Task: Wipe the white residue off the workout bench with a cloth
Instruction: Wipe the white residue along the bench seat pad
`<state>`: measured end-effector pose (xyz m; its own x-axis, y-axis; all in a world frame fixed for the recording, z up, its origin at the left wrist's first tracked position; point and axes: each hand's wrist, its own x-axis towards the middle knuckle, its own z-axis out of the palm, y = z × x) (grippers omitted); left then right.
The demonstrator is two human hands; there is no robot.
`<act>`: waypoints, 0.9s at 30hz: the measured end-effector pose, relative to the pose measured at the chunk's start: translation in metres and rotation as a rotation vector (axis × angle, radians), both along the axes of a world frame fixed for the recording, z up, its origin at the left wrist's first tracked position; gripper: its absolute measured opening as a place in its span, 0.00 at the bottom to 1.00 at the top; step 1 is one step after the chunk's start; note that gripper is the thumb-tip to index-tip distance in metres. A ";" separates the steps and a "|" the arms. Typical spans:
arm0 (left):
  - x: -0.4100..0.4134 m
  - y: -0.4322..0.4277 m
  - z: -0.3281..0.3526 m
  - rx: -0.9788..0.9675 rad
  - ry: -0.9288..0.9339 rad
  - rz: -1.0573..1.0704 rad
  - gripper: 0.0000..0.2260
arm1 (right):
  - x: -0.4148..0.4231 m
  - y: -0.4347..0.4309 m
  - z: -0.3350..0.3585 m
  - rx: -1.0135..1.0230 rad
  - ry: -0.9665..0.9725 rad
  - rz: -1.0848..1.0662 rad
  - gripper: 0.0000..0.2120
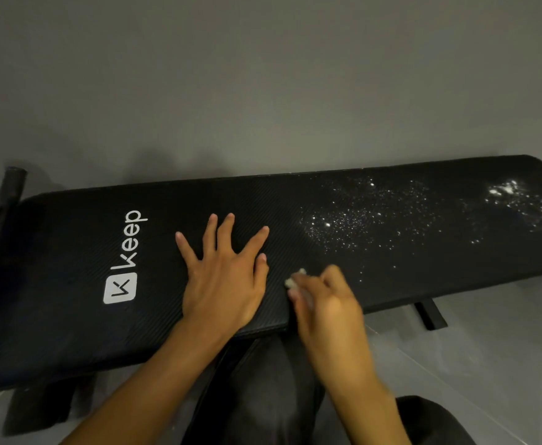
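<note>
A black padded workout bench (70, 239) with a white logo lies across the view against a grey wall. White residue (356, 216) is speckled over its right half, with a denser patch (507, 191) at the far right end. My left hand (221, 274) lies flat on the pad's middle, fingers spread. My right hand (324, 300), blurred, is at the pad's near edge just right of the left hand, closed on a small white cloth (295, 279) that pokes out past the fingers.
A dark upright bar (6, 200) rises at the bench's left end. A black frame foot (430, 313) sticks out under the near edge at right, on the grey tiled floor (488, 354). My dark-clothed legs (263, 390) are below the bench.
</note>
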<state>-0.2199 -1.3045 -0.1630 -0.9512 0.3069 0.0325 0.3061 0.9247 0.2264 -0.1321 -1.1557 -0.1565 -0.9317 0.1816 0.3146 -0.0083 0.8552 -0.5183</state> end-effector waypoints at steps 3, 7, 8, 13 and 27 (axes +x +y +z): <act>0.001 0.001 0.000 0.019 0.019 -0.033 0.25 | 0.014 0.002 0.002 -0.039 -0.015 0.068 0.11; 0.002 0.000 -0.003 0.043 0.043 -0.082 0.22 | -0.029 0.028 0.000 0.034 0.028 -0.083 0.08; 0.003 -0.001 -0.003 0.046 0.044 -0.098 0.23 | -0.042 0.031 0.001 0.056 0.018 -0.104 0.08; 0.002 -0.002 -0.002 0.002 0.014 -0.150 0.26 | -0.032 0.022 0.000 0.164 -0.010 0.037 0.10; 0.001 -0.001 0.000 0.045 0.015 -0.120 0.26 | -0.019 0.007 0.001 0.072 0.013 0.062 0.09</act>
